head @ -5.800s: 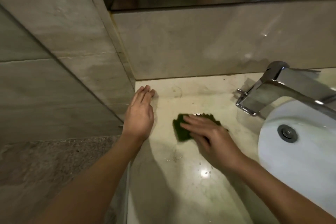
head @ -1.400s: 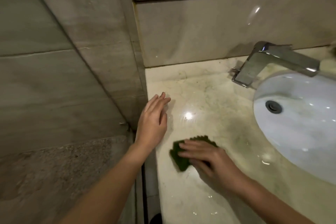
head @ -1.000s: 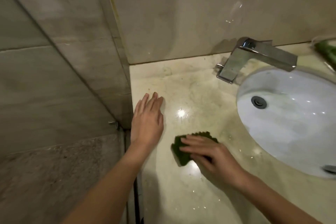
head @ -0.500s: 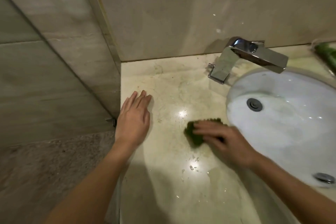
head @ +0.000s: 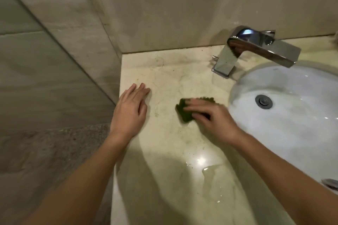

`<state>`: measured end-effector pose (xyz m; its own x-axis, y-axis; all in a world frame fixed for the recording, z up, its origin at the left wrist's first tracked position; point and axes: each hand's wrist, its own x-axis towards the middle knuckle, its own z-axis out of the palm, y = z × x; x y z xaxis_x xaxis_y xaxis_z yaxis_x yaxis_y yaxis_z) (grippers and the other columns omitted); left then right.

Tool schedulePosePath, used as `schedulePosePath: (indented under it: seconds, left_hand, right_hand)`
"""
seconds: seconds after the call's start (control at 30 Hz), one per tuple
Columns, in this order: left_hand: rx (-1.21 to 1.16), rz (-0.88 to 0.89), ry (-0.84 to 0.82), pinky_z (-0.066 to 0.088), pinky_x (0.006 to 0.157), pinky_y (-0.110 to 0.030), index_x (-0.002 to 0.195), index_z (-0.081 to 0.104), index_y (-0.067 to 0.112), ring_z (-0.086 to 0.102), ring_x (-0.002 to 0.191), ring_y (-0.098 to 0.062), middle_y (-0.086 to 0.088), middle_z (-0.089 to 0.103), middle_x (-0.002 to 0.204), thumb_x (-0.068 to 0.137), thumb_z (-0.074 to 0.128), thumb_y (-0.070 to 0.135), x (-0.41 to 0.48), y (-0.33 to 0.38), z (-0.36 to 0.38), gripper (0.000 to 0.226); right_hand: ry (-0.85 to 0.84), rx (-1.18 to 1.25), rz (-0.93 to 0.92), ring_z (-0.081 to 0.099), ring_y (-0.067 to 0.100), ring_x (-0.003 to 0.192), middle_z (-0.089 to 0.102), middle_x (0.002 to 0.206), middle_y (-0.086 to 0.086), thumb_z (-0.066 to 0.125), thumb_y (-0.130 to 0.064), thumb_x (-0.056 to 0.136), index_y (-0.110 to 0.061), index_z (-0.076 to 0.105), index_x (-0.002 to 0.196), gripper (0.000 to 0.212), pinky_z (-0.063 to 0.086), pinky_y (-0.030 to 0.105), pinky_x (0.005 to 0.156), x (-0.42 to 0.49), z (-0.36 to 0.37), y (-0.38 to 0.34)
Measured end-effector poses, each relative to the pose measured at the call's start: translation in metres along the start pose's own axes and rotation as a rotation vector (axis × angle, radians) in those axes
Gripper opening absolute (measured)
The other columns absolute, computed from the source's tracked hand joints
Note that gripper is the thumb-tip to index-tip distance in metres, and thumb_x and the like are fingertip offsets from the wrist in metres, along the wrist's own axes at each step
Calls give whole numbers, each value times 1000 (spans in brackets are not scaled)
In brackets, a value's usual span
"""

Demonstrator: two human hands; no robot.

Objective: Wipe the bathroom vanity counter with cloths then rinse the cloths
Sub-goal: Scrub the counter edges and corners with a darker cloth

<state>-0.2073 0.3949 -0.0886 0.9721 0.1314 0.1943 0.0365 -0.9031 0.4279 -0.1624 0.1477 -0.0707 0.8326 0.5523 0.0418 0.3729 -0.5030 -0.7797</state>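
Where the pale marble counter (head: 164, 179) runs closest to the viewer, its polished surface carries a thin puddle (head: 212, 169) of water and a bright glint of light, with two bare forearms crossing above it. Farther in, the left hand (head: 129, 113) lies flat and empty on the stone at the counter's left edge, palm down, fingers straight and together. Well apart from it, the right hand (head: 212, 118) presses down on a dark green cloth (head: 185, 112), fingers spread over the top of it; the cloth is small, nubby and rough-edged, and lies on the counter just left of the sink (head: 292, 124). The hand is slightly blurred. The sink is a smooth white oval bowl set under the stone, with a round metal drain (head: 263, 101) in its floor. Behind it stands a chrome faucet (head: 256, 51), blocky and square-sided, its flat spout reaching out over the bowl. Matte beige stone panels form the back wall (head: 182, 9) and the left side wall (head: 45, 60), meeting at a corner behind the counter.
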Motion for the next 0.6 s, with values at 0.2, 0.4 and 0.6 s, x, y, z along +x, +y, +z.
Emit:
schedulePosePath:
  seconds: [0.2,0.4,0.6]
  left_hand:
    - [1,-6,13,27,112,-36,127,56,13,36,135,-23,-5,51,139,87,42,16,3,2,-3,43]
    - [5,-19,-1,26,113,-36,130,54,15,34,137,-20,-2,49,141,91,45,14,2,2,0,40]
    - [6,-25,15,26,112,-35,129,55,13,35,136,-22,-4,49,140,90,43,16,3,5,-2,41]
  right_hand:
    - [-188,23,-120,48,-3,121,59,124,-16,64,-9,85,-25,69,110,29,38,27,105,-62,-28,11]
    - [-163,37,-140,49,-1,120,61,123,-11,63,-7,85,-22,70,107,27,36,24,106,-52,13,-5]
    - [-125,19,-139,47,-4,121,57,124,-17,63,-11,87,-25,68,110,28,38,26,105,-64,-11,9]
